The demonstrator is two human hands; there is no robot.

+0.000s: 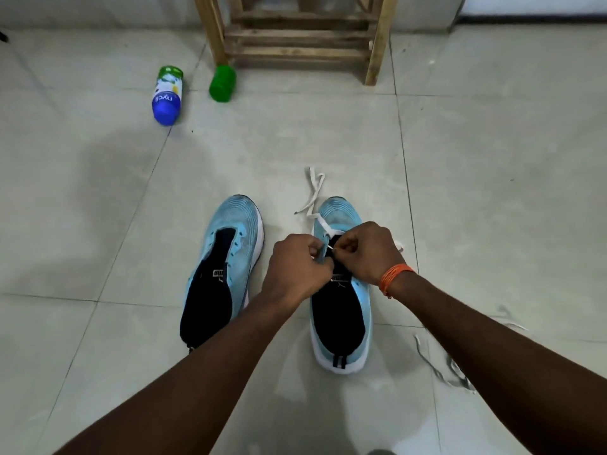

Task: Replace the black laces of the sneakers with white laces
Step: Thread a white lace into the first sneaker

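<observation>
I observe both hands joined over the sneaker in work (339, 214), at its eyelet row; the right hand (368, 251) has thumb and forefinger clenched on the tip of the white lace (315, 192); the left hand (295, 270) has its fingers curled tight against the eyelet edge of the same shoe, apparently gripping that edge, though the knuckles hide the exact contact.

From the fingers the white lace crosses the lowest eyelets and trails off past the toe onto the tiled floor (492, 159); a short end shows just beyond the right knuckles.

The hands themselves block my view of the upper eyelets and tongue; I cannot tell how far the lacing has gone.

Surroundings: the second sneaker (236, 221) stands just outboard of the left fingers, parallel, unlaced; a loose grey lace (433, 366) lies behind the right hand, partly under the forearm; an orange thread band (392, 277) circles the right wrist.

Well ahead of the fingers: a bottle (167, 95) on its side; a green cup (222, 83) near it, also tipped over; a wooden rack (295, 34) behind both.
</observation>
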